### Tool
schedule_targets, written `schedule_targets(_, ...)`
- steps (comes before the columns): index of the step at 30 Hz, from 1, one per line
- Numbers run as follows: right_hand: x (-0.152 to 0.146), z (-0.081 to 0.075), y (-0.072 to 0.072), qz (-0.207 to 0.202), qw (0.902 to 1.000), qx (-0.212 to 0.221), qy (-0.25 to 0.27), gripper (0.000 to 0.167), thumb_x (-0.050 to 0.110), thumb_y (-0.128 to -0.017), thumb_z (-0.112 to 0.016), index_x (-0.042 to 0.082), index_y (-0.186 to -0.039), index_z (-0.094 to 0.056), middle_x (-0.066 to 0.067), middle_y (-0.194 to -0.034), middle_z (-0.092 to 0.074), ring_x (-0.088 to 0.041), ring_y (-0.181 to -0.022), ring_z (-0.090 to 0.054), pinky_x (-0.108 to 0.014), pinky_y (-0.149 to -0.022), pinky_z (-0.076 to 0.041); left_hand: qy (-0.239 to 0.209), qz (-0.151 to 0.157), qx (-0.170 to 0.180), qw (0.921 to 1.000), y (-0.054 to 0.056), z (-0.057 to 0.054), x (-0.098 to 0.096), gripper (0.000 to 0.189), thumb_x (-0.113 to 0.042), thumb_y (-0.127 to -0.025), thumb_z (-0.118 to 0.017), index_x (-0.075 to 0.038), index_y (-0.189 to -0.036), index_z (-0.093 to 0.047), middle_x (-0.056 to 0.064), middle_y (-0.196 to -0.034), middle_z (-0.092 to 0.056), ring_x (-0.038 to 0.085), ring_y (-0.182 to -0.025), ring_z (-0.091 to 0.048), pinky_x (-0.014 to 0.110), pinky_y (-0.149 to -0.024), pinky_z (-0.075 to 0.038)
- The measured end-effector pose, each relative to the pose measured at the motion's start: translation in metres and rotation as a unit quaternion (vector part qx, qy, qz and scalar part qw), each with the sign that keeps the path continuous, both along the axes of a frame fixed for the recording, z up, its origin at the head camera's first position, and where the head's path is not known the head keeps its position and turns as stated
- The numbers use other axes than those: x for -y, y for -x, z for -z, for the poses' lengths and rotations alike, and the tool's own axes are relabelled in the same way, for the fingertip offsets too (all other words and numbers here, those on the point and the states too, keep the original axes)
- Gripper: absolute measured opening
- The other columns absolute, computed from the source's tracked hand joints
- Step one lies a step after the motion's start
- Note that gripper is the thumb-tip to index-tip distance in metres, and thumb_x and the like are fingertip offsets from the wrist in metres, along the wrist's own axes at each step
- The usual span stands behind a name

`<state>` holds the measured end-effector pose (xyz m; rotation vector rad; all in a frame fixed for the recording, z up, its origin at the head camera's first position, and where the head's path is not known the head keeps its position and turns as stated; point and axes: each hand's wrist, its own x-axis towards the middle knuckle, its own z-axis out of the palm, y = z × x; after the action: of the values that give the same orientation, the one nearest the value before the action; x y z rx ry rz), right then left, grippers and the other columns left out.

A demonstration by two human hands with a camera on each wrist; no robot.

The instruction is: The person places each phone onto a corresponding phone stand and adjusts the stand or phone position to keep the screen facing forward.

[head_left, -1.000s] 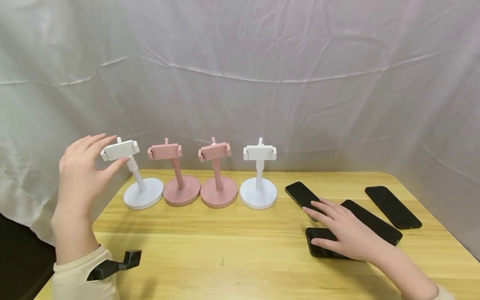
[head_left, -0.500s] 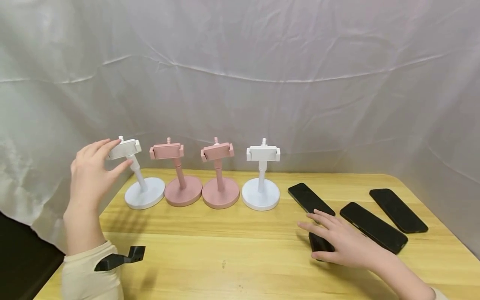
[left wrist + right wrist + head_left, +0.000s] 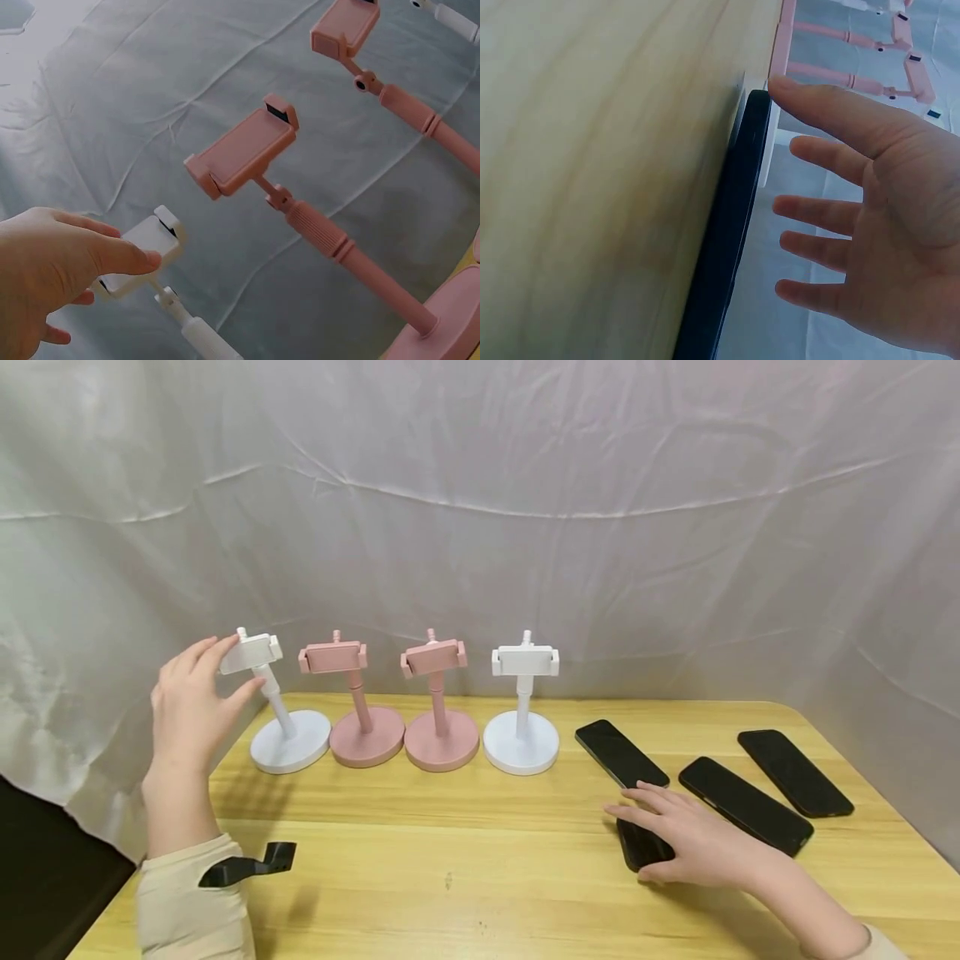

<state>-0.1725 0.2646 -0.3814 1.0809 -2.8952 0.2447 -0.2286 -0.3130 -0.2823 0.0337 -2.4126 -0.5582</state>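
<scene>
- The left hand point(image 3: 187, 718) is at the clamp of the left white stand point(image 3: 276, 702), thumb and fingers spread well apart about its left end; whether they touch it is unclear.
- The right hand point(image 3: 701, 839) is over the near phone point(image 3: 641, 847), palm down, fingers spread and nearly straight, gripping nothing; the thumb is by the phone's edge.
- The near phone lies flat on the table point(image 3: 375, 877), partly hidden by that hand.
- The back phone point(image 3: 621, 754) lies just beyond the right hand's fingers.
- The middle phone point(image 3: 746, 806) and right phone point(image 3: 797, 773) lie slanted on the table, to the right of the back phone.
- Left pink stand point(image 3: 360, 702), right pink stand point(image 3: 438, 700) and right white stand point(image 3: 523, 706) stand upright in a row beside the left white one.
- A black bracket point(image 3: 243, 866) sits on the left sleeve point(image 3: 195, 906).
- A pale curtain point(image 3: 480, 552) hangs behind the table.
</scene>
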Motion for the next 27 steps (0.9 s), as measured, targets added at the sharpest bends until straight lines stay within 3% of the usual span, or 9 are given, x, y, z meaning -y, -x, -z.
schedule_targets(6,-0.003,-0.001,0.004,0.007,0.9992,0.039,-0.004,0.071,0.045,-0.081,-0.074,0.026,-0.144,-0.047,-0.015,-0.142,-0.051,-0.045,-0.132,-0.044,-0.067,-0.099,-0.037,-0.015,-0.011,-0.028,0.9994,0.005,0.005,0.001,0.056,-0.017,-0.090,-0.067,-0.016,-0.143,-0.049,0.017,-0.147,-0.047,0.049,-0.133,-0.037,0.069,-0.105,-0.025)
schedule_targets(16,-0.004,0.001,0.006,0.016,0.9967,0.076,-0.024,0.078,0.043,-0.076,-0.079,0.021,-0.144,-0.047,-0.012,-0.136,-0.056,-0.040,-0.120,-0.056,-0.062,-0.092,-0.045,-0.015,-0.046,-0.118,0.9919,0.014,0.013,0.000,0.046,-0.008,-0.087,-0.069,-0.013,-0.132,-0.060,0.015,-0.135,-0.059,0.044,-0.125,-0.045,0.063,-0.099,-0.032)
schedule_targets(21,-0.004,0.002,0.005,0.030,0.9946,0.095,-0.028,0.078,0.044,-0.076,-0.079,0.022,-0.144,-0.047,-0.014,-0.135,-0.056,-0.041,-0.120,-0.054,-0.062,-0.093,-0.044,-0.028,-0.060,-0.124,0.9901,0.015,0.015,0.000,0.045,-0.009,-0.087,-0.069,-0.013,-0.131,-0.060,0.017,-0.133,-0.059,0.046,-0.122,-0.046,0.064,-0.097,-0.033)
schedule_targets(27,-0.004,0.002,0.004,0.025,0.9956,0.084,-0.035,0.077,0.040,-0.075,-0.080,0.023,-0.143,-0.048,-0.011,-0.131,-0.057,-0.038,-0.115,-0.057,-0.058,-0.090,-0.048,-0.037,-0.062,-0.119,0.9903,0.015,0.015,-0.001,0.046,-0.010,-0.087,-0.069,-0.013,-0.132,-0.059,0.019,-0.132,-0.058,0.046,-0.122,-0.046,0.064,-0.096,-0.033)
